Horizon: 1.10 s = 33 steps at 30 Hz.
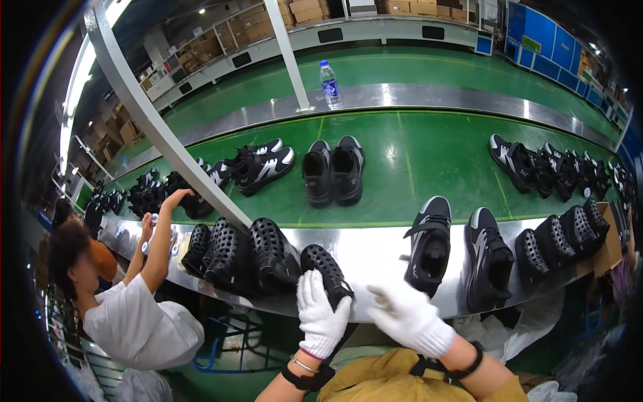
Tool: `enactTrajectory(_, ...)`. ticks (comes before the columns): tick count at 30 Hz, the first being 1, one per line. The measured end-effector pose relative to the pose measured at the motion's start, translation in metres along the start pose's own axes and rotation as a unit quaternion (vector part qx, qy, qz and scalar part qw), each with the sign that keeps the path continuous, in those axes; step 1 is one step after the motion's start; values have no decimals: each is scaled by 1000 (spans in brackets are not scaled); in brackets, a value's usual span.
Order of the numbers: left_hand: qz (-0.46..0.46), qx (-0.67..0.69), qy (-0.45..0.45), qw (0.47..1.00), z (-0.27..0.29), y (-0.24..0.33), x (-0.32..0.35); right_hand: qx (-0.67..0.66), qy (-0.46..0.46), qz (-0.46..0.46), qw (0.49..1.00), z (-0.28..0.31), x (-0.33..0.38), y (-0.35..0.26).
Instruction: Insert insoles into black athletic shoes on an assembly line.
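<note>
My left hand (320,315), in a white knit glove, grips the near end of a black perforated shoe form (323,264) at the metal ledge's near edge, fingers on its left side and thumb on its right. My right hand (408,316), gloved too, is apart from it, with fingers stretched to the left and nothing visible in them. Beyond the right hand stands a black-and-silver sneaker (429,244), its strap sticking out to the left. A second sneaker (487,258) sits to its right. Further black perforated forms (271,248) line the ledge to the left.
A green conveyor belt (422,167) beyond the metal ledge (365,251) carries a pair of sneakers (333,171) and rows at both sides. More perforated forms (562,234) stand right, by a cardboard box (606,241). A grey post (161,127) rises left, near a co-worker (137,315). A bottle (329,84) stands beyond.
</note>
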<state>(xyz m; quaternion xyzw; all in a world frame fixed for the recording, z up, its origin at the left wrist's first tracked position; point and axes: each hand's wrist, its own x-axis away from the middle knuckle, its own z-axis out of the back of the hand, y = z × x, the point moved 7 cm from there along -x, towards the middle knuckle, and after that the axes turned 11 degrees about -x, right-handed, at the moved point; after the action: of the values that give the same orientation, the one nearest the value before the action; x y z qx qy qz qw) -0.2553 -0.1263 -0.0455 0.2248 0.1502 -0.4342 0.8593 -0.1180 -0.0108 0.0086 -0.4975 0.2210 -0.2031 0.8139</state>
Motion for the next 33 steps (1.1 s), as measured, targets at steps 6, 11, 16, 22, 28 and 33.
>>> enactTrajectory(6, -7, 45, -8, 999, -10, -11, 4, 101, -33, 34, 994, -67, -60, 29)
enactTrajectory(11, 4, 46, -16, 999, 1, -12, -2, 51, -33, 23, 998, -73, -68, 36)
enactTrajectory(16, -10, 113, 104, 988, 68, 10, -2, 84, 57, 67, 993, -25, -47, -11)
enactTrajectory(22, 272, 720, -123, 627, 43, 23, -37, -186, -48, 25, 981, 9, -6, -19)
enactTrajectory(28, 272, 744, -139, 595, 29, 91, -32, -91, 119, -31, 988, 32, 20, -19)
enactTrajectory(33, 123, 628, -257, 724, 8, 118, -34, -217, 175, -20, 960, 85, 61, -3)
